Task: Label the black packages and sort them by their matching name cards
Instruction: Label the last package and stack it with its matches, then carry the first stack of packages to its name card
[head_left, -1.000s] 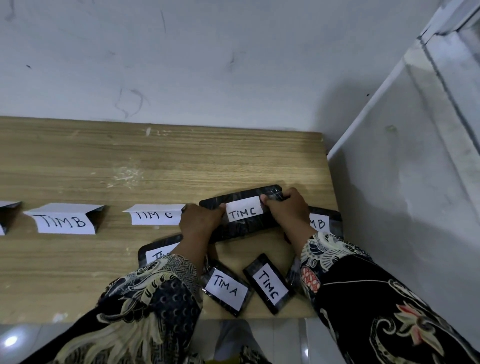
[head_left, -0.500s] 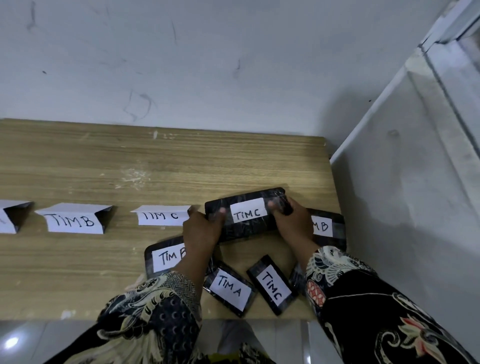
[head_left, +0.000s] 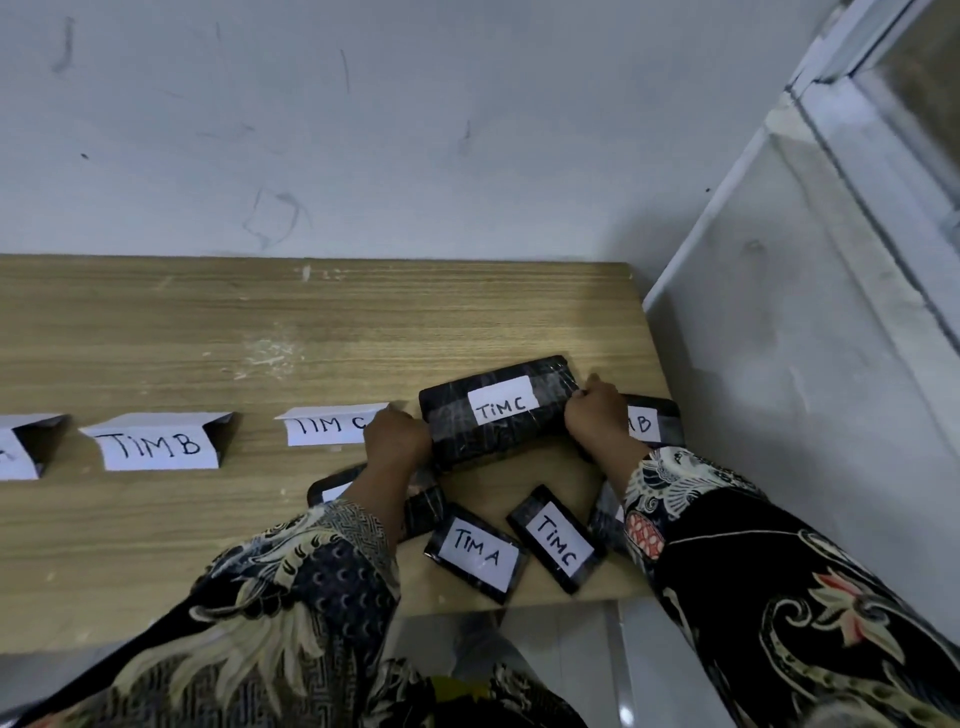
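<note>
Black, film-wrapped and marked with a white label reading "TIM C", the large package (head_left: 496, 410) sits right of centre in the frame, gripped at both short ends. The left hand (head_left: 397, 441) curls round its left end, and the right hand (head_left: 597, 413) clasps its right end with the fingers bent over the edge. The package lies slightly tilted, its right end higher in the frame, on or just above the wooden table (head_left: 208, 338); whether it is lifted clear cannot be told.

Just left of it stands the folded "TIM C" name card (head_left: 327, 426), its right edge hidden behind the left hand. Further left is the "TIM B" name card (head_left: 158, 447), and at the left edge of the frame a third folded card (head_left: 21, 449) is cut off so its lettering cannot be read.

Behind the right hand, a black package with a label ending in "B" (head_left: 652, 421) shows partly. Below the held package, near the table's front edge, lie a small "TIM A" package (head_left: 478, 553) and a small "TIM C" package (head_left: 556, 538), side by side. Another black package (head_left: 332, 486) is mostly covered by the left forearm in its patterned sleeve (head_left: 311, 571).
</note>
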